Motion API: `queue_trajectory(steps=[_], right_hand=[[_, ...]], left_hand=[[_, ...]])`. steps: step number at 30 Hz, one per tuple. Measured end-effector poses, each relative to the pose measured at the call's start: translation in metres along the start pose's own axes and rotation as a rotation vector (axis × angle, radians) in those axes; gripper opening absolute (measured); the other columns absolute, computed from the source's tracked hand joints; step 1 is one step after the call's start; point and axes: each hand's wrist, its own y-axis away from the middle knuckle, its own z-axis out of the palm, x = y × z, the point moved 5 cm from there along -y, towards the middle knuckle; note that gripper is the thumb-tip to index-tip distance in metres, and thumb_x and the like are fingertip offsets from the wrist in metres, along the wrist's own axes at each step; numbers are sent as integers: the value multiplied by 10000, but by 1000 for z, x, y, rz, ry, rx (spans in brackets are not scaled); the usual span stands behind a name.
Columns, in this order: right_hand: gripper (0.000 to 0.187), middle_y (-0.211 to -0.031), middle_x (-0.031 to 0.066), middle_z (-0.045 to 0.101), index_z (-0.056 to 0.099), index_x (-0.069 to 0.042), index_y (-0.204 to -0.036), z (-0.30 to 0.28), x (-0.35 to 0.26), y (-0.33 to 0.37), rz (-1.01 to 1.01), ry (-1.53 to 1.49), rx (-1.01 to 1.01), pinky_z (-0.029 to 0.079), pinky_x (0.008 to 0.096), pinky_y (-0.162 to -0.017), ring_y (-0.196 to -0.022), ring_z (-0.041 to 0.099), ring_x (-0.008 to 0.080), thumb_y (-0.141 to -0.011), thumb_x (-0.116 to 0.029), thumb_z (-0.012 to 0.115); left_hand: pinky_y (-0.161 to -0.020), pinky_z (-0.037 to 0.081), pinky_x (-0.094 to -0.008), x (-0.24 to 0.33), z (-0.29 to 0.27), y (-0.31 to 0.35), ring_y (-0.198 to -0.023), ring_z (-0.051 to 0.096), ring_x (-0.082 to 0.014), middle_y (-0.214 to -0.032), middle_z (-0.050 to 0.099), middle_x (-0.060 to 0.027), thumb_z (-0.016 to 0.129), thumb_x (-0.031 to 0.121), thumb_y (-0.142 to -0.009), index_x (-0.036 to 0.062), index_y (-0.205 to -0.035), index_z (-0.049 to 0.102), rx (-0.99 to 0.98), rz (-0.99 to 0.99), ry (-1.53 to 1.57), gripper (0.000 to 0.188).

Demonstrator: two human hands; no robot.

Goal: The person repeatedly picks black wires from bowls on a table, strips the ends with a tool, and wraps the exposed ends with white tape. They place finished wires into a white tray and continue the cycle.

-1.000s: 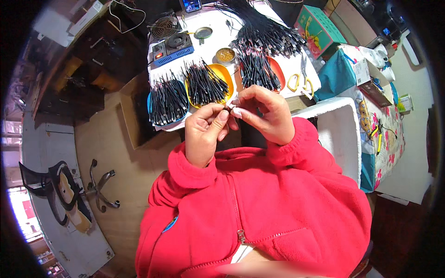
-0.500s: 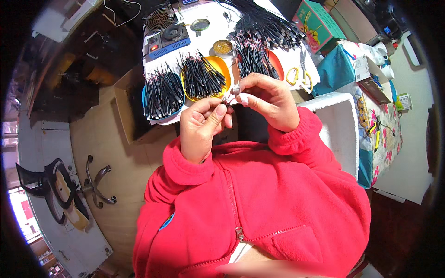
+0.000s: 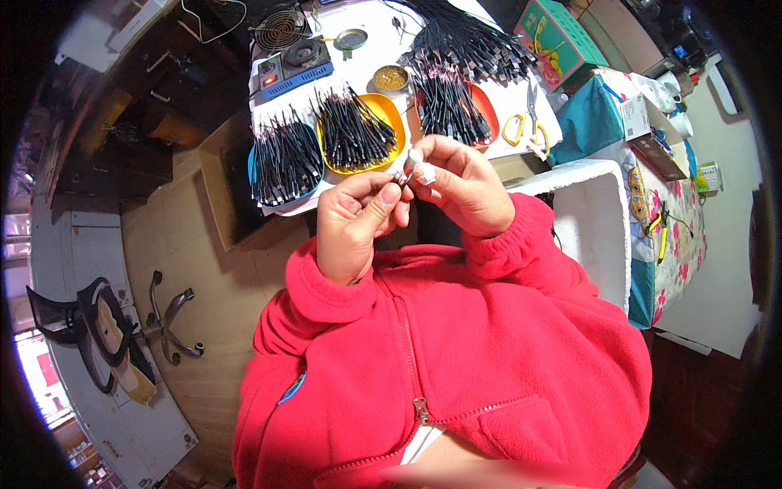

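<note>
In front of my chest, above the table's near edge, my two hands meet at the fingertips. My left hand (image 3: 355, 224) is closed in a pinch on a tiny dark piece with thin strands, mostly hidden by the fingers. My right hand (image 3: 471, 189) pinches at the same spot; white wrapping (image 3: 423, 173) covers its thumb tip and index fingertip. What lies between its fingers is too small to tell. Just beyond are short black cables with pinkish wire ends, heaped in a blue tray (image 3: 252, 169), a yellow tray (image 3: 397, 122) and a red tray (image 3: 492, 122).
More black cables (image 3: 472, 41) spread across the back of the white table. A blue hot plate (image 3: 295, 77), a tin of amber grains (image 3: 391, 79), a small round pan (image 3: 351, 39) and yellow-handled scissors (image 3: 533, 122) lie around. A white foam box (image 3: 612, 236) stands at my right.
My right hand has shifted slightly left and down, its fingers closing in on my left fingertips. My left hand has stayed nearly still.
</note>
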Motion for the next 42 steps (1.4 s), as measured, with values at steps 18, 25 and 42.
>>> queue_trajectory(steps=[18,25,42], right_hand=[[181,-871,76,617,546,-13,-1029,-1,-3,0,131,-41,-139,518,293,-735,-786,625,191,-926,-150,604],[174,-926,45,586,534,-25,-1033,-11,10,1,211,-86,-68,511,286,-695,-780,573,125,-933,-155,592],[277,-922,18,547,457,-75,-1159,-15,21,2,277,-63,-53,500,257,-665,-732,575,129,-933,-169,588]], left_hand=[[-487,305,-160,-1,5,1,-528,405,-22,-718,631,-54,563,102,-942,-40,-972,639,-98,-73,-141,163],[-531,335,-156,-4,2,-2,-573,418,-30,-769,640,-72,546,89,-947,-49,-1003,617,-150,-174,-105,165],[-510,342,-157,-14,-5,-7,-539,430,-42,-769,640,-103,524,28,-934,-77,-984,615,-137,-235,26,148]])
